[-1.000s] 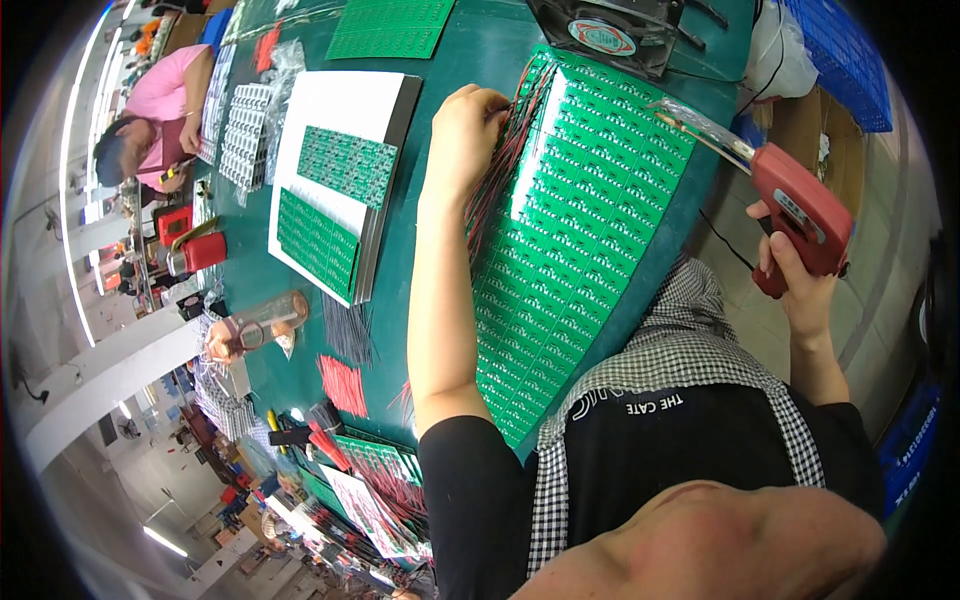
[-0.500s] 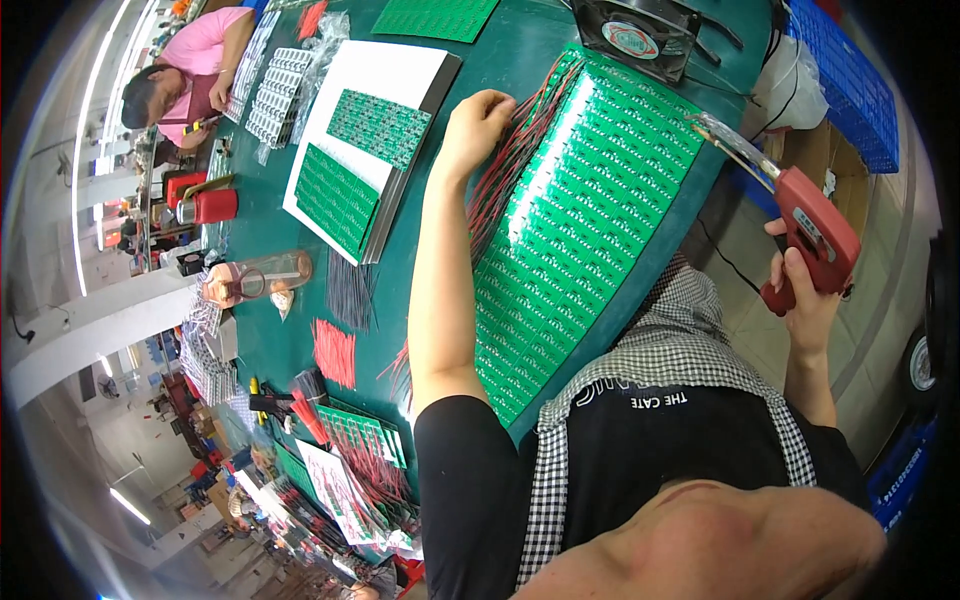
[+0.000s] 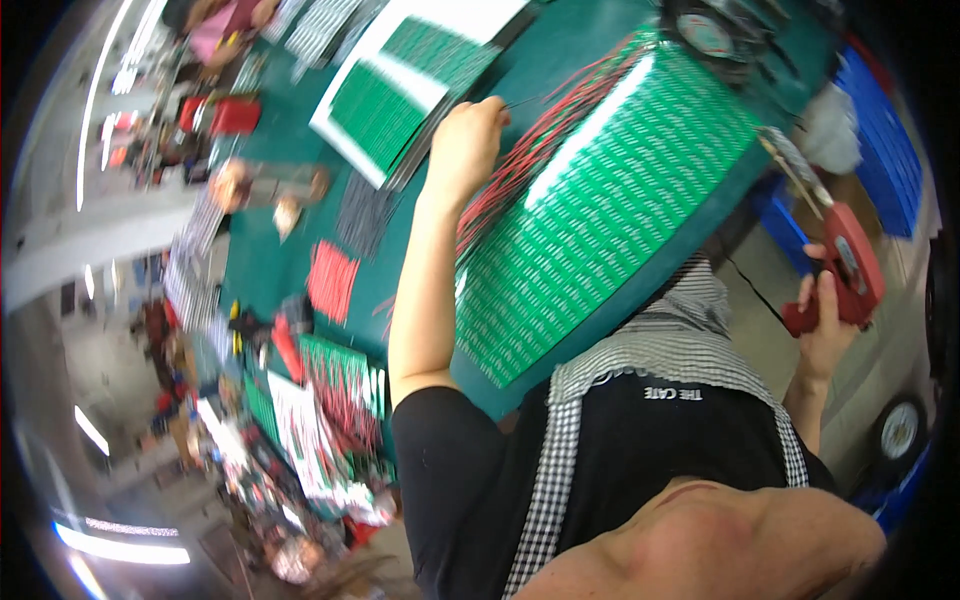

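My left hand [image 3: 470, 140] is pinched closed just left of a row of red and black wires [image 3: 560, 115]. From its fingertips a thin dark wire [image 3: 524, 102] sticks out to the right. These wires lie along the far-left edge of a large green circuit board panel [image 3: 610, 210], which is covered in rows of small pads. My right hand [image 3: 825, 315] is wrapped round the handle of a red soldering gun [image 3: 855, 260]. The gun's barrel and tip point up and left, near the panel's right corner. Motion blurs the picture.
A black fan [image 3: 705, 38] stands beyond the panel. White sheets with green boards [image 3: 378, 115] lie to the left, near bundles of black wires [image 3: 366, 215] and red wires [image 3: 332, 282]. Wired boards [image 3: 335, 390] and a clear bottle [image 3: 285, 184] are further left; a blue crate [image 3: 880, 140] is right.
The whole view has shifted and blurred. My left hand has come away from the panel's wire row, with a thin dark wire now showing at its fingertips. My right hand still holds the soldering gun.
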The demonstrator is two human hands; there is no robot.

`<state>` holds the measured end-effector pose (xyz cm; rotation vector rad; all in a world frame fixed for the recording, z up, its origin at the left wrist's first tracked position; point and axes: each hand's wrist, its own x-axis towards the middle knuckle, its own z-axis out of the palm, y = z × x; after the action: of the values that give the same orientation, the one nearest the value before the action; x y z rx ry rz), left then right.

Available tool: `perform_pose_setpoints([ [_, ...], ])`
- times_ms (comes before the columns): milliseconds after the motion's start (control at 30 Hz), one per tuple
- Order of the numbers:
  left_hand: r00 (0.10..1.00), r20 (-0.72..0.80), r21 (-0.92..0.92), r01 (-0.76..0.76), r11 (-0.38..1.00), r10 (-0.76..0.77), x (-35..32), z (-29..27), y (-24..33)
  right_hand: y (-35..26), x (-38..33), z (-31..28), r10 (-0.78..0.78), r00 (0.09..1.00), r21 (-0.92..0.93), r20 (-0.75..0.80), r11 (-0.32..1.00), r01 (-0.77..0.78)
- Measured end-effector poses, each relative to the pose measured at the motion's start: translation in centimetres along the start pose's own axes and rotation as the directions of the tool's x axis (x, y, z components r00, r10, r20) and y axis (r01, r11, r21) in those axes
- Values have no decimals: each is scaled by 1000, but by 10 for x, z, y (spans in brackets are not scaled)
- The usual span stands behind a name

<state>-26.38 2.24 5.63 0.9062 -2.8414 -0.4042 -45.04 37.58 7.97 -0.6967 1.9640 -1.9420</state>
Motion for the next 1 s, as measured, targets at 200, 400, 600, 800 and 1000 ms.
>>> perform_pose_setpoints([
  [200, 954, -146, -75, 252, 965, -261, -129, -26, -65, 4, -10, 20, 31, 995, 7, 94, 999, -32],
  [400, 770, -249, 20, 610, 792, -587, -227, -38, -127, -3, -14, 45, 40, 985, 0, 166, 999, -41],
  [600, 859, -260, -113, 426, 897, -441, -179, -16, -129, 1, -15, 52, -31, 965, -48, 261, 998, 45],
  [800, 871, -269, 161, 462, 872, -411, -159, -7, -110, -5, -24, 54, 8, 986, -24, 167, 1000, -4],
  [1000, 860, -339, 12, 410, 912, -382, -143, -2, -118, -10, -24, 62, 10, 984, -24, 178, 1000, -6],
])
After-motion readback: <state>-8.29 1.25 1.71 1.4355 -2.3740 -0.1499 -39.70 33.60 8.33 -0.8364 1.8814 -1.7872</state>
